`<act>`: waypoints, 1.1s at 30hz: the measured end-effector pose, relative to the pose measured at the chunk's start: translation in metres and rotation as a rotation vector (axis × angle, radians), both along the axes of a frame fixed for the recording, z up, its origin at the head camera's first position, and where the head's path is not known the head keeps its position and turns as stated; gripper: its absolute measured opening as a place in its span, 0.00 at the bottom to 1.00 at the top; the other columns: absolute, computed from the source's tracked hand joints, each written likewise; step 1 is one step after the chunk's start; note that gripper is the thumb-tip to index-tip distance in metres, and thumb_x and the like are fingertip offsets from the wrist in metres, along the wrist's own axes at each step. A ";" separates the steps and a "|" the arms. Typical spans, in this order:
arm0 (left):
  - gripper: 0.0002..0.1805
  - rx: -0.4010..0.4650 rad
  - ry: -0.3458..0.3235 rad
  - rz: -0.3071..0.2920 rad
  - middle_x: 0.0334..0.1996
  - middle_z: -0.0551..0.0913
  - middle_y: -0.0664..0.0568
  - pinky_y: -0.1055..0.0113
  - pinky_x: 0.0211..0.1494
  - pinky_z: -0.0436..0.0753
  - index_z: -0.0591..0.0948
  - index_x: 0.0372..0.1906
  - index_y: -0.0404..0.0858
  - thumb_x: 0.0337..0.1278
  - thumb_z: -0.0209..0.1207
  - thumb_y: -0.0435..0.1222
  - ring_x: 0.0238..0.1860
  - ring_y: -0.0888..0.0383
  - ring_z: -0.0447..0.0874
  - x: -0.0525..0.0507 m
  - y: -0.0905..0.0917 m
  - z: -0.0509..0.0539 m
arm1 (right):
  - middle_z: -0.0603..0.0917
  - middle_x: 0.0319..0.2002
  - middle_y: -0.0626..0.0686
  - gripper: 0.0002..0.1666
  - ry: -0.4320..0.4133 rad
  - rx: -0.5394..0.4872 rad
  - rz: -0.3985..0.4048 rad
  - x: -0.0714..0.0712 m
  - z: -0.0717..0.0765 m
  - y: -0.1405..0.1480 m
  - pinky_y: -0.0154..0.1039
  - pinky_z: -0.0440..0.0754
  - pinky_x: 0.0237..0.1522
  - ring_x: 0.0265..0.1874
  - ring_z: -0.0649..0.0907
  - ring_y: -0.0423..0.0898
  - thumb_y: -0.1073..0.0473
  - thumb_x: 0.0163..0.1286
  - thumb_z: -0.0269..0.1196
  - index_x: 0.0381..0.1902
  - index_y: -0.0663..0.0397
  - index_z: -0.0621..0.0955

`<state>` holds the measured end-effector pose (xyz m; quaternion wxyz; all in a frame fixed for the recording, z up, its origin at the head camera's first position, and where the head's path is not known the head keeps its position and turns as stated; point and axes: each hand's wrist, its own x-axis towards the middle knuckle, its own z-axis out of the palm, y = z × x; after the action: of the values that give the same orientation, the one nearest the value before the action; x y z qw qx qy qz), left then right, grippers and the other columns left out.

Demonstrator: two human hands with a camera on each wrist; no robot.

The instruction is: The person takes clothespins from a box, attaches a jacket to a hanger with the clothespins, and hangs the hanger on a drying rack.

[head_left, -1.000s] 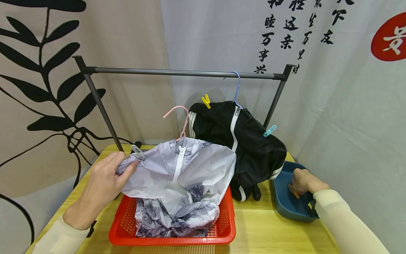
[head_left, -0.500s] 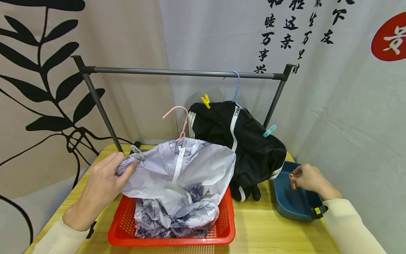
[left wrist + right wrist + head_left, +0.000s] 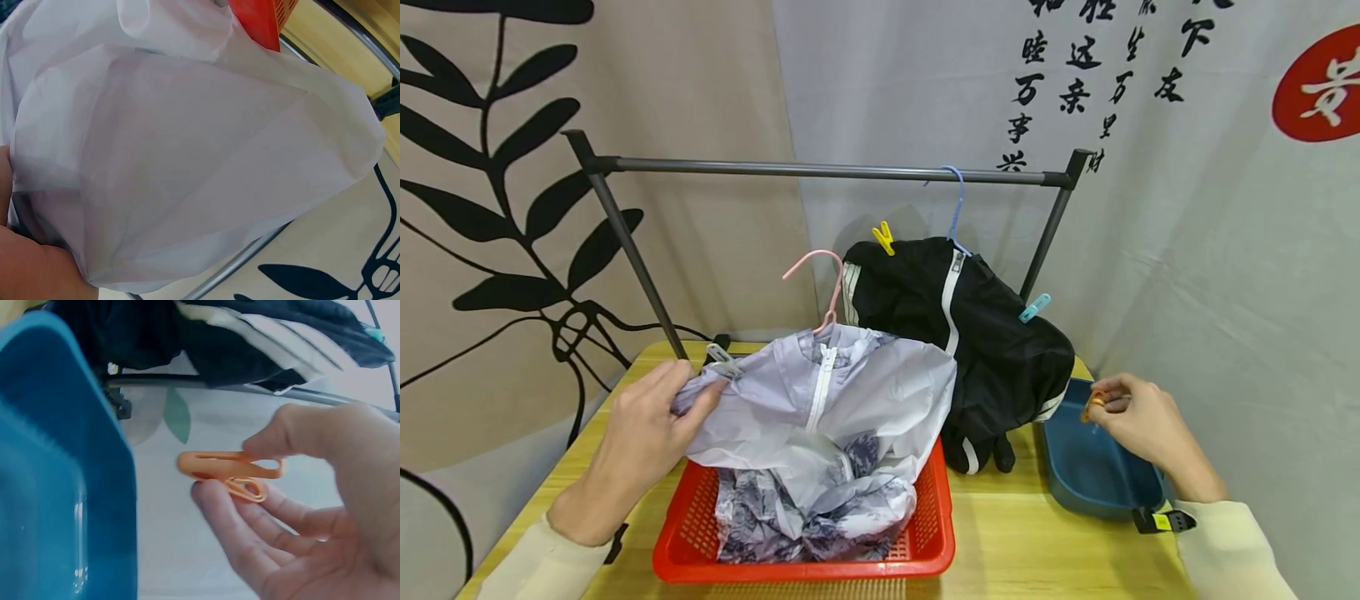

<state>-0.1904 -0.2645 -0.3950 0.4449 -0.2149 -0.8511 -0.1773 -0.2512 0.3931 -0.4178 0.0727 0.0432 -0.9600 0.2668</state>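
Observation:
My left hand [image 3: 643, 433] pinches the shoulder of a pale lilac jacket [image 3: 880, 375], between thumb and fingers. That jacket has a white zip, sits on a pink hanger [image 3: 831, 287], and its lower part bunches in a red basket [image 3: 936, 533]. A pale grey clothespin [image 3: 722, 360] is clipped on the shoulder beside my left fingers. Over the blue bin [image 3: 1086, 487] my right hand [image 3: 1150, 421] pinches an orange clothespin [image 3: 219, 465] between thumb and fingertips. In the left wrist view, the pale cloth fills most of the picture.
A grey rack bar [image 3: 820, 169] spans the back. A black jacket [image 3: 992, 358] hangs from it on a blue hanger [image 3: 958, 204], with a yellow clothespin [image 3: 883, 238] and a light blue clothespin [image 3: 1034, 308] on its shoulders. The wooden table [image 3: 992, 533] lies beneath.
My right hand has risen from inside the blue bin with the orange clothespin between its fingers. My left hand keeps its pinch on the lilac jacket and has barely moved.

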 end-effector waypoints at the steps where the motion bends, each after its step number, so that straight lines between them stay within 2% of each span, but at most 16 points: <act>1: 0.38 -0.001 0.000 0.001 0.26 0.69 0.54 0.75 0.27 0.62 0.77 0.32 0.39 0.94 0.47 0.66 0.27 0.64 0.63 0.000 0.000 0.000 | 0.95 0.54 0.66 0.22 0.015 -0.013 -0.005 0.002 0.001 -0.001 0.41 0.91 0.41 0.49 0.96 0.56 0.53 0.82 0.72 0.65 0.62 0.86; 2: 0.38 -0.002 0.001 0.000 0.25 0.69 0.55 0.75 0.27 0.62 0.76 0.31 0.39 0.94 0.47 0.66 0.27 0.64 0.63 -0.001 0.000 0.000 | 0.95 0.55 0.66 0.22 0.043 -0.027 -0.009 0.005 0.001 -0.003 0.40 0.91 0.41 0.48 0.96 0.54 0.53 0.82 0.72 0.65 0.61 0.86; 5: 0.38 0.001 0.005 0.001 0.25 0.68 0.55 0.75 0.28 0.61 0.76 0.31 0.39 0.94 0.47 0.66 0.27 0.64 0.63 -0.001 0.000 -0.001 | 0.95 0.53 0.62 0.20 0.150 -0.104 0.003 0.010 0.003 -0.007 0.31 0.88 0.39 0.44 0.93 0.36 0.55 0.83 0.73 0.66 0.58 0.87; 7: 0.38 0.006 0.005 0.004 0.25 0.69 0.55 0.75 0.28 0.61 0.77 0.31 0.39 0.94 0.47 0.66 0.27 0.63 0.63 -0.001 0.000 -0.002 | 0.95 0.53 0.54 0.19 0.233 -0.197 0.037 0.014 0.004 -0.011 0.25 0.87 0.40 0.43 0.90 0.27 0.59 0.83 0.74 0.66 0.58 0.87; 9: 0.38 0.013 0.005 0.005 0.25 0.69 0.54 0.74 0.28 0.61 0.77 0.32 0.39 0.93 0.47 0.66 0.27 0.63 0.64 0.000 0.000 -0.002 | 0.94 0.51 0.45 0.19 0.305 -0.297 0.079 0.017 0.006 -0.016 0.22 0.87 0.42 0.42 0.88 0.24 0.64 0.81 0.75 0.66 0.61 0.87; 12: 0.38 0.012 0.005 0.008 0.26 0.69 0.54 0.74 0.28 0.61 0.77 0.32 0.39 0.93 0.47 0.66 0.27 0.62 0.64 0.000 0.000 -0.003 | 0.93 0.50 0.35 0.21 0.388 -0.434 0.135 0.022 0.010 -0.024 0.22 0.89 0.43 0.43 0.91 0.27 0.73 0.77 0.76 0.64 0.66 0.86; 14: 0.38 0.012 0.004 0.008 0.26 0.69 0.53 0.74 0.28 0.61 0.77 0.31 0.39 0.93 0.47 0.66 0.27 0.62 0.64 0.000 0.000 -0.003 | 0.93 0.50 0.34 0.22 0.422 -0.499 0.165 0.026 0.014 -0.029 0.23 0.90 0.44 0.42 0.92 0.30 0.77 0.75 0.74 0.64 0.69 0.86; 19: 0.38 0.019 0.006 0.004 0.26 0.70 0.53 0.75 0.27 0.62 0.77 0.32 0.38 0.93 0.48 0.66 0.27 0.62 0.65 0.000 -0.001 -0.002 | 0.94 0.55 0.41 0.24 0.445 -0.633 0.291 0.034 0.021 -0.037 0.25 0.92 0.48 0.48 0.95 0.33 0.84 0.74 0.70 0.67 0.77 0.83; 24: 0.38 0.017 0.008 0.003 0.25 0.70 0.53 0.75 0.27 0.62 0.77 0.32 0.38 0.94 0.48 0.66 0.27 0.63 0.64 0.000 -0.001 -0.003 | 0.94 0.59 0.52 0.24 0.485 -0.787 0.504 0.038 0.022 -0.046 0.27 0.92 0.52 0.55 0.95 0.40 0.86 0.75 0.67 0.67 0.85 0.80; 28: 0.38 0.018 0.014 0.001 0.25 0.70 0.53 0.75 0.28 0.61 0.77 0.31 0.38 0.94 0.48 0.66 0.27 0.63 0.64 -0.001 -0.001 -0.003 | 0.94 0.59 0.59 0.25 0.523 -0.822 0.621 0.038 0.026 -0.061 0.29 0.93 0.56 0.57 0.96 0.44 0.87 0.74 0.68 0.67 0.89 0.79; 33: 0.38 0.019 0.031 0.000 0.25 0.70 0.53 0.75 0.28 0.61 0.77 0.31 0.38 0.94 0.49 0.65 0.27 0.63 0.64 -0.001 -0.002 -0.003 | 0.94 0.59 0.61 0.30 0.531 -0.810 0.694 0.039 0.036 -0.088 0.32 0.94 0.57 0.55 0.95 0.47 0.90 0.69 0.69 0.69 0.88 0.79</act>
<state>-0.1911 -0.2661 -0.3981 0.4601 -0.2132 -0.8425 -0.1818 -0.2118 0.3052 -0.3822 0.2293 0.3886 -0.6605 0.6001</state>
